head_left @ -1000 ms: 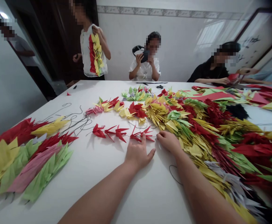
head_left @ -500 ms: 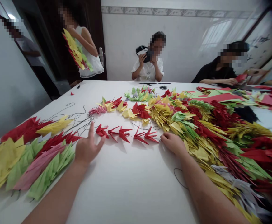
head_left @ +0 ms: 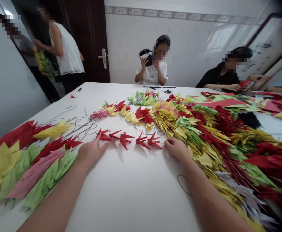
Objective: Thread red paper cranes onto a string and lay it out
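Observation:
A short row of red folded paper cranes [head_left: 123, 140] is strung on a dark thread across the white table [head_left: 121, 187]. At its left end, the index fingertip of my left hand [head_left: 90, 153] touches the first crane, with the thumb held apart below. My right hand [head_left: 177, 149] is closed in a pinch on the thread [head_left: 163, 145] just past the row's right end. A loose loop of the thread lies beside my right forearm. Behind the row curves a mixed garland of yellow, red and pink cranes [head_left: 133, 117].
Strung bundles of folded paper [head_left: 36, 161] lie at left, with loose black threads [head_left: 79, 124] behind them. A large heap of strings [head_left: 204, 135] fills the right. One person [head_left: 152, 69] sits opposite holding a black device; another [head_left: 223, 72] handles red paper. Two people stand by the door [head_left: 90, 42].
My left index finger has come down from a raised position onto the leftmost red crane. My right hand keeps its pinch. The standing person in white has turned toward the doorway with a paper string.

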`<state>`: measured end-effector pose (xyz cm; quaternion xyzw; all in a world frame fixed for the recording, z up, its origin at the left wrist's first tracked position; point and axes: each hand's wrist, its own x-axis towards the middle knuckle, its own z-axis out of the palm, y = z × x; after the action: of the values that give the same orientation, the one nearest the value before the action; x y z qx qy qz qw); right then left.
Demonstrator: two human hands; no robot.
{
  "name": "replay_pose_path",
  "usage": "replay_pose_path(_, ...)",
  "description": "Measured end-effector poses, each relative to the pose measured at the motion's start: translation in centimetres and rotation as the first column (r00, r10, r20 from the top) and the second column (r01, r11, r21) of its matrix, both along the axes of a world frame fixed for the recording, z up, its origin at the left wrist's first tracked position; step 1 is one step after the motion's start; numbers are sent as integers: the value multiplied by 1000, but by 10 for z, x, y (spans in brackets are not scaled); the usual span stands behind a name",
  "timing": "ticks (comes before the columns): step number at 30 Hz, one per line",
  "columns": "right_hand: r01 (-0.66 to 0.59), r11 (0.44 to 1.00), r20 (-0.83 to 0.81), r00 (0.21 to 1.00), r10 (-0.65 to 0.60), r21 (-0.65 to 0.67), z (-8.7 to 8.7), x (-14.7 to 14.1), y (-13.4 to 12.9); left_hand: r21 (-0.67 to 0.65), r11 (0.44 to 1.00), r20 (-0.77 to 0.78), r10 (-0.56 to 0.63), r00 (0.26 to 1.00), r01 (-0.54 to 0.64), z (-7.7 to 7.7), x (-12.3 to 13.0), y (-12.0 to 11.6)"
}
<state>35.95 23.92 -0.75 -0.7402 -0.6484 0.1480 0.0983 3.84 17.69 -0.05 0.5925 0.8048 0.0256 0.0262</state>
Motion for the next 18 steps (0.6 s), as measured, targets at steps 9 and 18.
replay_pose_path(9, 0, 1000, 8, 1000, 0, 0, 3, -1, -2, 78, 997, -34, -20, 999, 23, 0, 4, -5)
replay_pose_path(18, -9, 1000, 8, 1000, 9, 12, 1, -1, -1, 124, 966, -66, -218, 974, 225, -2, 33, -5)
